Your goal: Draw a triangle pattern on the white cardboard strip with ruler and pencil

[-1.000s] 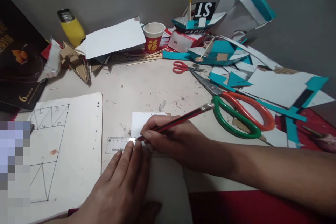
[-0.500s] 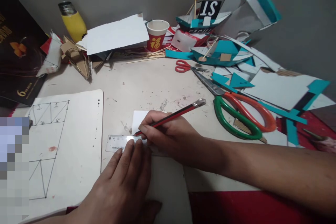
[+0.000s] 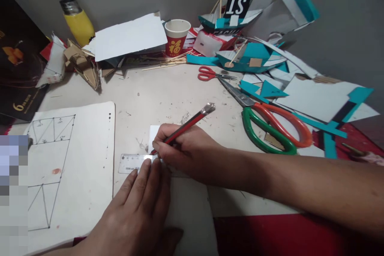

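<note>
My right hand [image 3: 183, 146] is closed around a red-and-black pencil [image 3: 189, 123], its eraser end tilted up to the right. The pencil's point is down by the upper edge of a clear ruler [image 3: 127, 164]. With fingers stretched out flat, my left hand [image 3: 141, 200] presses the ruler down; its thumb is tucked low and partly in shadow. Under the ruler and hands lies a white sheet [image 3: 189, 216], and a small piece of white paper [image 3: 153, 134] shows above the ruler. My right hand hides the ruler's far end.
On the left lies a page with drawn lines [image 3: 87, 160]. Big scissors [image 3: 270, 128] and small red scissors [image 3: 207, 73] rest to the right, beside teal paper scraps [image 3: 271, 89]. Paper boats [image 3: 252, 58], a paper cup [image 3: 177, 38] and a yellow bottle [image 3: 78, 26] stand at the back.
The pencil has tipped more upright, its eraser end swinging left. My left hand stays on the ruler. The whole view has shifted slightly.
</note>
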Action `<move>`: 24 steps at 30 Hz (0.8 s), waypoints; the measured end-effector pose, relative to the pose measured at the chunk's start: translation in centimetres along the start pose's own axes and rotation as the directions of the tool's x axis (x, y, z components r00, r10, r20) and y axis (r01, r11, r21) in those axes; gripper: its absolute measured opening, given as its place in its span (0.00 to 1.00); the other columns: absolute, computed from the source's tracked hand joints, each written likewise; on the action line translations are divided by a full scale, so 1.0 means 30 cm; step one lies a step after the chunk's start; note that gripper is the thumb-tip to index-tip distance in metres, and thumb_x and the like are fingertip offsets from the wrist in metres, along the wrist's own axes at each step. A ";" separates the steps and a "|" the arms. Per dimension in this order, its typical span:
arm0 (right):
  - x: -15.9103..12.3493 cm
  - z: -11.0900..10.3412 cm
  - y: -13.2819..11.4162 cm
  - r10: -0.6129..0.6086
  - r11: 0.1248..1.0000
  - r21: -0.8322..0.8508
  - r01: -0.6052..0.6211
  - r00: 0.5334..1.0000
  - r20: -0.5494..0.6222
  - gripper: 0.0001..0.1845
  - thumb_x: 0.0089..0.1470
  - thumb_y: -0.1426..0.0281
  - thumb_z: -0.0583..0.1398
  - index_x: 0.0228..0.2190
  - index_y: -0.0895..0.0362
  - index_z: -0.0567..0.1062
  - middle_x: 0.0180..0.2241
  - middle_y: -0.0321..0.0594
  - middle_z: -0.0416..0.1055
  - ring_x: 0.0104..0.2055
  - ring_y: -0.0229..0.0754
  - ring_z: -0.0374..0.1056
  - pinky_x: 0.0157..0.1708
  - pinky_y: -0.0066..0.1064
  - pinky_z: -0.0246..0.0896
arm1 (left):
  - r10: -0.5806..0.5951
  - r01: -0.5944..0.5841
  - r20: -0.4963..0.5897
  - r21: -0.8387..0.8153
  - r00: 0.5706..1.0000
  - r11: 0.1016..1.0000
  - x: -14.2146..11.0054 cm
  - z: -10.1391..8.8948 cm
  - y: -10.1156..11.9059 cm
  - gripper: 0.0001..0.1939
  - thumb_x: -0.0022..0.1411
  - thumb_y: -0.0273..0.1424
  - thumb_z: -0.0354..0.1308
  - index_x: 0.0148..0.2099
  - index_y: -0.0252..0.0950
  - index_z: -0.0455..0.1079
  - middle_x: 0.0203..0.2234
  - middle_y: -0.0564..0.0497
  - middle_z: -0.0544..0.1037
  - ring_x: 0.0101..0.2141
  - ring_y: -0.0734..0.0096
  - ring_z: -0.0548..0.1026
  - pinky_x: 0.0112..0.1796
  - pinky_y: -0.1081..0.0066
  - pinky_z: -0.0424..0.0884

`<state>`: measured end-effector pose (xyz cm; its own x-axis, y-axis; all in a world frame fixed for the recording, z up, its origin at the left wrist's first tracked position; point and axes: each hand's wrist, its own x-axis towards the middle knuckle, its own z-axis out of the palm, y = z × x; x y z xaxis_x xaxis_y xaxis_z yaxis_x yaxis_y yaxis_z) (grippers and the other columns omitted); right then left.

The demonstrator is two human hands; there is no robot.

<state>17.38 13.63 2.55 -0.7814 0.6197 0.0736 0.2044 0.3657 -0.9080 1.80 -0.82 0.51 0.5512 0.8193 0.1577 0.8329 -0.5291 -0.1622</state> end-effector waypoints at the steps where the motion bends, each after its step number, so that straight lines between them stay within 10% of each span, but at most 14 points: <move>1: 0.001 -0.002 -0.002 -0.031 0.999 -0.015 0.032 0.999 0.004 0.12 0.60 0.73 0.53 0.24 0.56 0.63 0.22 0.30 0.61 0.25 0.31 0.57 0.28 0.27 0.53 | 0.018 -0.018 0.000 -0.008 1.000 1.000 0.001 -0.001 -0.003 0.37 0.63 0.43 0.52 0.67 0.22 0.55 0.62 0.32 0.66 0.61 0.47 0.65 0.55 0.60 0.66; 24: -0.040 -0.065 -0.056 -0.094 0.959 -0.256 0.118 0.990 0.103 0.14 0.62 0.76 0.52 0.24 0.55 0.59 0.22 0.29 0.56 0.24 0.31 0.52 0.26 0.27 0.49 | 0.027 -0.027 0.006 -0.005 1.000 1.000 0.003 -0.006 -0.011 0.36 0.65 0.47 0.50 0.65 0.24 0.57 0.61 0.33 0.69 0.58 0.48 0.69 0.50 0.61 0.73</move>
<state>19.12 13.62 4.78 -0.8538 0.5075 0.1161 0.2548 0.6019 -0.7568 1.56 -0.61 0.76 0.5735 0.8058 0.1479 0.8178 -0.5524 -0.1615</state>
